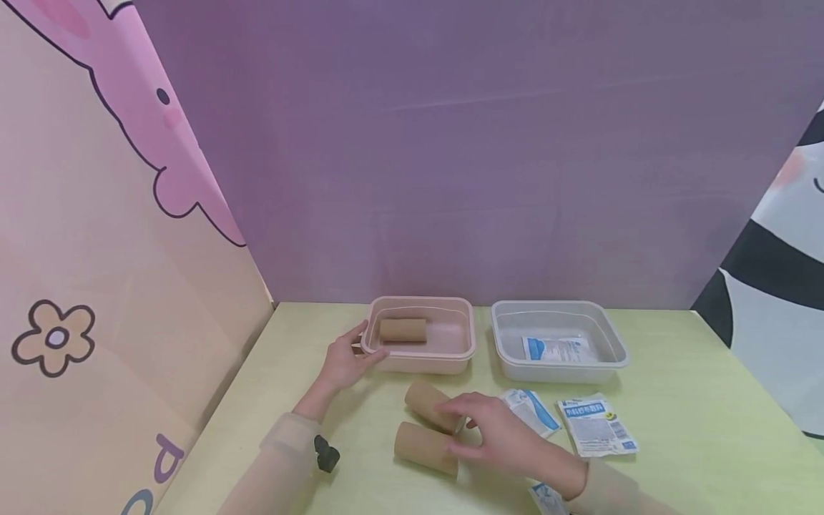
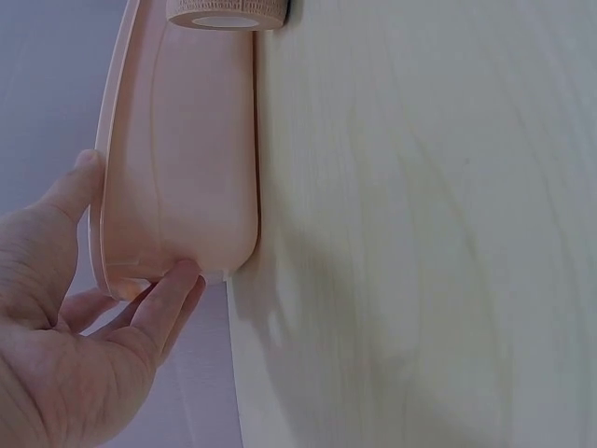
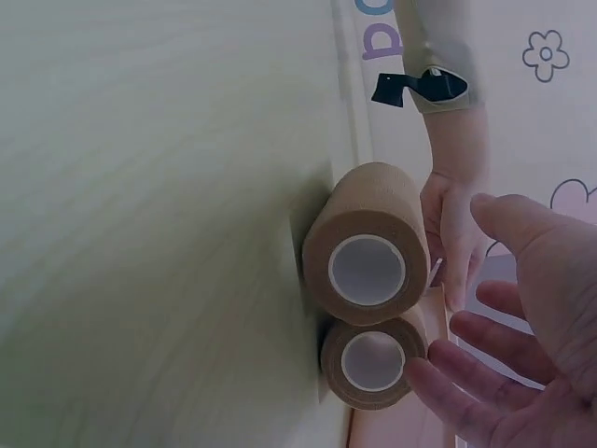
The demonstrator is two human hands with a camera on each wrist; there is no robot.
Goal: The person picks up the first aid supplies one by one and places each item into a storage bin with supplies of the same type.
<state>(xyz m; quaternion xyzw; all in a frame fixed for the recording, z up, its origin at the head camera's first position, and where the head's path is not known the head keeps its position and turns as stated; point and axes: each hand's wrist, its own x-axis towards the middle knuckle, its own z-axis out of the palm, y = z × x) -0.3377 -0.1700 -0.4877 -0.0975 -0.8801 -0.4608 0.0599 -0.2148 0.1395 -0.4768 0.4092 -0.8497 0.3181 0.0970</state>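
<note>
My left hand [image 1: 344, 361] holds the left end of a pink plastic box [image 1: 421, 363], its thumb and fingers at the rim and wall. Inside the box lies a tan bandage roll [image 1: 403, 330]. Two more rolls lie side by side on the table in front: a farther bandage roll [image 1: 425, 404] and a nearer bandage roll [image 1: 421, 447]. Over their right ends is my right hand [image 1: 496, 436], thumb and fingers spread apart. In the right wrist view its fingertips are right at the white-cored end of the farther roll [image 3: 373, 387].
To the right of the pink box stands a white plastic box [image 1: 560, 373] with a gauze packet [image 1: 558, 350] in it. Further gauze packets lie on the table: a white-and-blue packet [image 1: 531, 411], a flat packet [image 1: 599, 427] and one partly hidden packet [image 1: 547, 498] by my right wrist. A purple wall [image 1: 450, 179] rises behind.
</note>
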